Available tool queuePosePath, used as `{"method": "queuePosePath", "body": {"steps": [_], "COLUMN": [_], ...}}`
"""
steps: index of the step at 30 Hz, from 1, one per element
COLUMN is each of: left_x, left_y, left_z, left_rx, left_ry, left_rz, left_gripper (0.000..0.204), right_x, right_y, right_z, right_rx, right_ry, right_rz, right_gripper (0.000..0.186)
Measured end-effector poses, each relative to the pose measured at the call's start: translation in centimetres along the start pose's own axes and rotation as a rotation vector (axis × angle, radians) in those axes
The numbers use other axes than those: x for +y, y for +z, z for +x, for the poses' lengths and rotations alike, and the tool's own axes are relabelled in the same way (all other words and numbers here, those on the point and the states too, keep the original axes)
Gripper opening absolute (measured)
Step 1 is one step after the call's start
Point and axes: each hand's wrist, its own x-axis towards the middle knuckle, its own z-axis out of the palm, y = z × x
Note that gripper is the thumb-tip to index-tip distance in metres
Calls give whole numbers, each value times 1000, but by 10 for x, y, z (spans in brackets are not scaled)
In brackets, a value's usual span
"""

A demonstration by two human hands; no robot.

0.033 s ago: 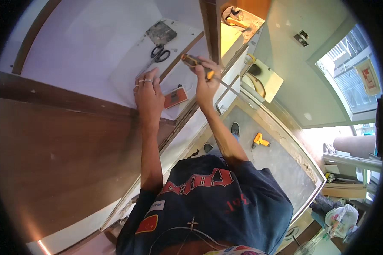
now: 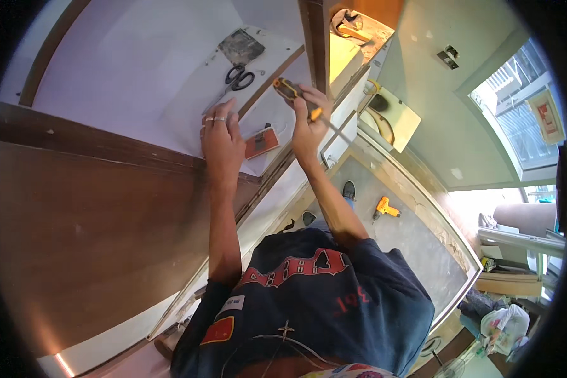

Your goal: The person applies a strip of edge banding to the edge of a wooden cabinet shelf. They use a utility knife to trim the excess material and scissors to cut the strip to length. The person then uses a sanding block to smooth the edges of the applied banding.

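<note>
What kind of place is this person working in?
Probably a room under renovation or fit-out: the right hand holds a screwdriver at a cabinet frame, scissors lie on a white panel, and a yellow drill sits on the floor.

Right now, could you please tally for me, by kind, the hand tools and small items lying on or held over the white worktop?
Screwdrivers, yellow-and-black handle, held in the right hand: 1
Scissors, black-handled, on the white worktop: 1
Small red flat cards, beside the left hand: 1
Grey square pads: 1
Total: 4
</note>
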Motion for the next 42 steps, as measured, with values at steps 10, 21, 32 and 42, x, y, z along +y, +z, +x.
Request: {"method": "queuePosePath", "body": {"steps": [10, 21, 32, 42], "left_x": [25, 9, 4, 0], "left_y": [-44, -75, -92, -92], "left_z": [-37, -93, -100, -112], "left_rx": [214, 231, 304, 237], "left_ry": [113, 85, 59, -21], "left_rz": [-186, -96, -58, -71], "left_gripper": [29, 30, 31, 26], "right_x": [-16, -30, -34, -42], "right_y": [8, 14, 27, 26], "right_z": [-30, -70, -98, -106], "right_rx": [-169, -417, -579, -615], "right_ry": [-162, -179, -324, -292], "right_rz": [-76, -139, -81, -55], "right_gripper": [24, 38, 44, 44]}}
